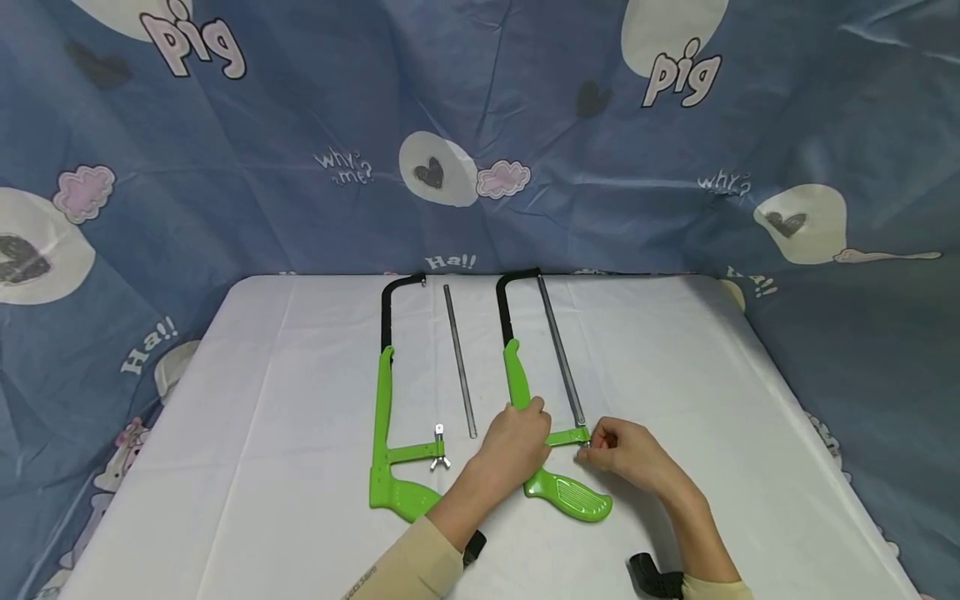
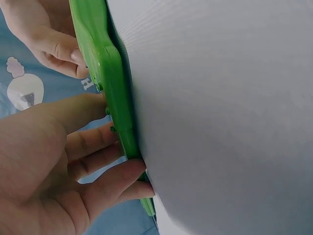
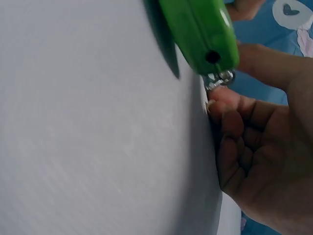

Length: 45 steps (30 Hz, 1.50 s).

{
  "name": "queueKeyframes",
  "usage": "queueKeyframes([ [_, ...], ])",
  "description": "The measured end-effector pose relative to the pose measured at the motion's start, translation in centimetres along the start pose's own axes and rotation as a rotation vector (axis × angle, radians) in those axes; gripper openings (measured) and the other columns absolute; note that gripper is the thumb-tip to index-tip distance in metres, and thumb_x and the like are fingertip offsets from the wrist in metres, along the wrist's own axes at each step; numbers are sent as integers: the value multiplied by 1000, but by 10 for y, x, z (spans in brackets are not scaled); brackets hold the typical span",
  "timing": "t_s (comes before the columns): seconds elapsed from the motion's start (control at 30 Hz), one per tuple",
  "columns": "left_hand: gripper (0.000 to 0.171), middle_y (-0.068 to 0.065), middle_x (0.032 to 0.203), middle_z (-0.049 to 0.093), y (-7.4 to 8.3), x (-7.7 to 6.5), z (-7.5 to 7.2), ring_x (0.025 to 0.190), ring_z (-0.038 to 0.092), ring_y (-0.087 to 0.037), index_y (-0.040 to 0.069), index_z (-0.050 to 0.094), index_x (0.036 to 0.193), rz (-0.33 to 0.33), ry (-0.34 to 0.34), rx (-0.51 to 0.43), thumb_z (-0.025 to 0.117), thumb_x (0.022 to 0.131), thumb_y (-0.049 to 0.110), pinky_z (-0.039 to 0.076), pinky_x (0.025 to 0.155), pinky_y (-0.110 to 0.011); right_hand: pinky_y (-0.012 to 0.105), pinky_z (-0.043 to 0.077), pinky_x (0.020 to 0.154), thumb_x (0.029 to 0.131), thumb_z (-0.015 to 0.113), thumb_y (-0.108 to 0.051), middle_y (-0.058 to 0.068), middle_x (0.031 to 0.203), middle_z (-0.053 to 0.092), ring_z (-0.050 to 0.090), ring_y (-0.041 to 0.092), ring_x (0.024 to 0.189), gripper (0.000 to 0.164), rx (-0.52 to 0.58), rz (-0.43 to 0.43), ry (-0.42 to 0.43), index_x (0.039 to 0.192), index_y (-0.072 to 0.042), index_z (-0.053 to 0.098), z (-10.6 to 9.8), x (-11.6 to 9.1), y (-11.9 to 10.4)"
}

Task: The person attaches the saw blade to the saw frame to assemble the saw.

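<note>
My left hand point(image 1: 517, 440) grips the hacksaw point(image 1: 518, 375), three o'clock from its twin point(image 1: 383, 400) on the desk point(image 1: 735, 400); my right hand point(image 1: 633, 452) pinches its wing nut point(image 1: 588, 445), probably tensioning the blade point(image 1: 559, 350); next calls for steady turns.

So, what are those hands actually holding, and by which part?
The left hand grips the bladed hacksaw by its green frame, near the crossbar; the right hand pinches its metal wing nut at the crossbar's end.
</note>
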<state>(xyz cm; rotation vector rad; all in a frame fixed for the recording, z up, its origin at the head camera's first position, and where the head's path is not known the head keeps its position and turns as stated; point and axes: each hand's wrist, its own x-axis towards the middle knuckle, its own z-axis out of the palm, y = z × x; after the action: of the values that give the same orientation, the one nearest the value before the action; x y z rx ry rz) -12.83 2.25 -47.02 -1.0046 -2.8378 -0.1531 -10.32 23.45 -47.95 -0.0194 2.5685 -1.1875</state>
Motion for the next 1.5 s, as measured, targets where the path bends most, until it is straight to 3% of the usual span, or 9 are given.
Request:
queueKeyframes([
  [0.23, 25, -2, 89, 63, 1, 0, 0, 68, 60, -10, 10, 75, 93, 25, 37, 50, 76, 85, 33, 55, 56, -22, 24, 38, 55, 84, 74, -23, -2, 67, 53, 47, 13, 64, 23, -28, 18, 13, 75, -10, 58, 0, 2, -3],
  [0.37, 24, -2, 89, 63, 0, -1, 0, 67, 60, -10, 9, 75, 92, 23, 31, 37, 76, 85, 32, 55, 56, -22, 24, 38, 58, 90, 66, -18, 0, 72, 53, 46, 13, 67, 14, 20, 24, -15, 82, -7, 64, -2, 2, 0],
  [0.53, 24, -2, 90, 62, 0, -1, 0, 68, 60, -11, 10, 75, 92, 13, 17, 23, 76, 85, 32, 54, 55, -21, 25, 36, 60, 95, 60, -16, 0, 73, 50, 43, 12, 68, 17, 53, 9, -30, 86, -4, 66, -4, 0, 3],
  [0.87, 23, -2, 90, 62, 0, 0, 1, 66, 59, -11, 9, 75, 92, 5, 17, 6, 76, 85, 31, 53, 53, -21, 27, 43, 63, 92, 60, -5, 5, 80, 61, 51, 16, 73, 7, 14, 20, 38, 88, -5, 66, -2, 0, -1],
  [0.97, 23, -3, 90, 62, 0, -1, 1, 66, 59, -12, 9, 75, 93, 3, 15, -7, 76, 85, 31, 52, 51, -20, 26, 43, 63, 92, 61, -5, 4, 80, 62, 52, 15, 73, 7, 7, 28, 51, 87, -5, 66, -1, 1, -1],
  [1.1, 24, -3, 90, 63, 0, -1, 1, 67, 60, -12, 9, 75, 93, 3, 11, -9, 76, 85, 31, 52, 51, -19, 25, 44, 62, 90, 65, -9, 3, 78, 61, 53, 14, 71, 5, 5, -2, 1, 86, -6, 65, -4, 0, 1],
  [1.23, 24, -3, 92, 63, 0, -1, 1, 68, 62, -14, 9, 75, 94, -4, -2, -12, 76, 85, 31, 53, 52, -20, 24, 44, 60, 84, 75, -20, 2, 74, 59, 53, 13, 68, 17, 4, -28, -31, 83, -8, 63, -5, 0, 4],
  [1.5, 24, -3, 92, 64, 0, -1, 0, 68, 62, -14, 9, 75, 94, 2, 14, 12, 76, 85, 31, 54, 53, -21, 25, 38, 52, 74, 85, -30, -2, 64, 51, 46, 13, 60, 37, -70, 24, 57, 75, -11, 54, 9, 3, -5],
])
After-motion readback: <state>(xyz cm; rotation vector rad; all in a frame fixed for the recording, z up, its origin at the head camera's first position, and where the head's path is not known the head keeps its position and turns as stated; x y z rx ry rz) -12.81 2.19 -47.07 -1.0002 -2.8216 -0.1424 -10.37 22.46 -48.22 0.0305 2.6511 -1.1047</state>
